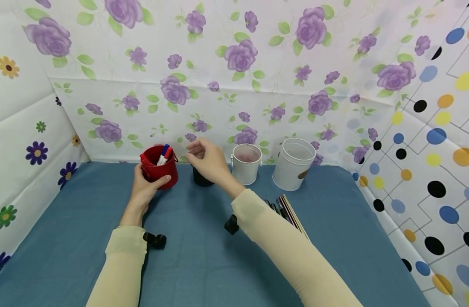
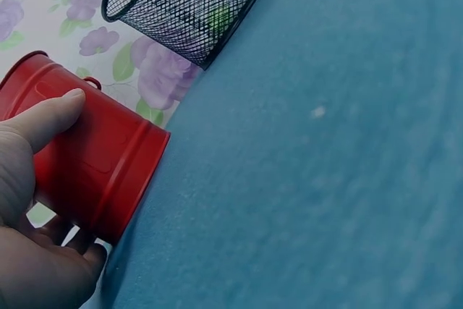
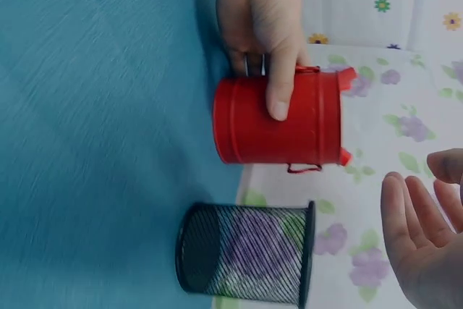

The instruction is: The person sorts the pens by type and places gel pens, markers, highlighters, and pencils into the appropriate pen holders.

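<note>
My left hand (image 1: pixel 145 187) grips a small red metal bucket (image 1: pixel 162 174), thumb across its front and fingers round the far side. Markers with blue and red caps (image 1: pixel 165 154) stand inside it. In the left wrist view the red bucket (image 2: pixel 101 150) sits at the blue cloth. My right hand (image 1: pixel 209 164) holds nothing, its fingers loosely bent, above and in front of a black mesh pen cup (image 1: pixel 202 178). The right wrist view shows that hand (image 3: pixel 427 229) beside the rim of the mesh cup (image 3: pixel 249 251), apart from it.
Right of the mesh cup stand a small white bucket (image 1: pixel 246 170) with side handles and a larger white container (image 1: pixel 292 170). Pencils and pens (image 1: pixel 289 213) lie on the blue cloth (image 1: pixel 188 264), partly behind my right sleeve. Patterned sheets (image 1: pixel 219 111) wall in the back and sides.
</note>
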Action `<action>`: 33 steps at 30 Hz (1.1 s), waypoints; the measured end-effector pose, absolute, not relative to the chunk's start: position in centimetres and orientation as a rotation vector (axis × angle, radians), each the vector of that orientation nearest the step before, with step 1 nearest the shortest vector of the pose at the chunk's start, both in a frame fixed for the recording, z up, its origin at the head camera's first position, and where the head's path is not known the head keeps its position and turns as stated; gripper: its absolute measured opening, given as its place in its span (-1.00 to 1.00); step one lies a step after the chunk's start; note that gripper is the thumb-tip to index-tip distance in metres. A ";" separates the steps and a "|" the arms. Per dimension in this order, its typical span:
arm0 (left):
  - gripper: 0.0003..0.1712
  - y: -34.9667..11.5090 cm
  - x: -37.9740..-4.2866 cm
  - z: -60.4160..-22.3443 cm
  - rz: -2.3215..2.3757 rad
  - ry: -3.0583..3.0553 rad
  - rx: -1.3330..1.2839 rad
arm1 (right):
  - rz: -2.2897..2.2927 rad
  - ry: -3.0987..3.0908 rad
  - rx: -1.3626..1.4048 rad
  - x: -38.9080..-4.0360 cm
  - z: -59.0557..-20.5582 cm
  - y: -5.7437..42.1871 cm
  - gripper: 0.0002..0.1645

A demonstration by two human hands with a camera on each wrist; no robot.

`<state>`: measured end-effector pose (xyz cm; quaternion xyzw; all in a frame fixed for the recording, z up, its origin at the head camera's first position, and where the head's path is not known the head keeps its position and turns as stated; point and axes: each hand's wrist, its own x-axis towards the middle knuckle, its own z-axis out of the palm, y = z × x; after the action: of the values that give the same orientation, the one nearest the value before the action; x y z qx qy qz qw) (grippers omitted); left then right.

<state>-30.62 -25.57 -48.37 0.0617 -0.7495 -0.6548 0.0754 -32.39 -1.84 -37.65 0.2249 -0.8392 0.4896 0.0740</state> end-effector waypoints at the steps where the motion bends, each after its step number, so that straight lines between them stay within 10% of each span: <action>1: 0.23 -25.7 -30.8 -48.6 -1.952 -2.251 0.180 | 1.467 -2.518 0.680 -32.2 -37.6 -1.3 -0.78; 33: 0.23 -26.1 -29.4 -42.7 -1.799 -2.181 0.131 | 1.487 -2.485 0.515 -27.5 -39.2 11.6 -0.73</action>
<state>-29.44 -26.07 -42.69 0.0458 -0.7613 -0.6279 0.1553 -27.50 11.60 -39.24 0.1742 -0.8406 0.5031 0.1000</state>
